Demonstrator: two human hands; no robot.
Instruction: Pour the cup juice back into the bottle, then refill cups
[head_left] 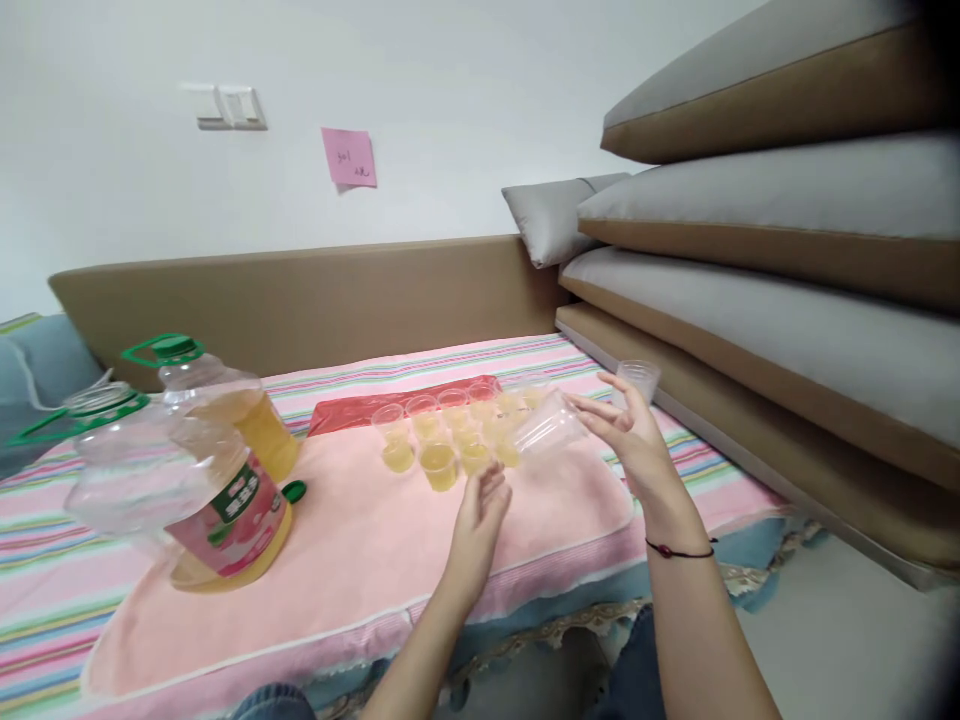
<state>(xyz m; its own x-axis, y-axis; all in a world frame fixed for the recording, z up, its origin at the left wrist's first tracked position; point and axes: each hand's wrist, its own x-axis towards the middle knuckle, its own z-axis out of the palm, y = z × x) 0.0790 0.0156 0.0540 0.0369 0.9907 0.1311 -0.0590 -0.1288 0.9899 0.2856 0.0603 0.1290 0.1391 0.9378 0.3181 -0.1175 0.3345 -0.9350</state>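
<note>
Pinching clear cups (551,425), right hand (630,430), left hand (484,502) unclenched, filled cups (439,467) beyond, bottles (240,520) leftward

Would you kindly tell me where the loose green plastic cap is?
In the head view, the cap lies left of centre on the pink cloth, beside the pink-labelled clear plastic bottle.

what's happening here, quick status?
A person's right hand holds clear plastic cupware tilted over the towel; whether it is one cup or a nested stack is hard to tell. The left hand appears empty, close to the near side of the grouped cups of yellow drink on the pink towel. Off to the left stand two big bottles, the nearer one uncapped, the farther one capped. A loose green cap lies beside them.
</note>
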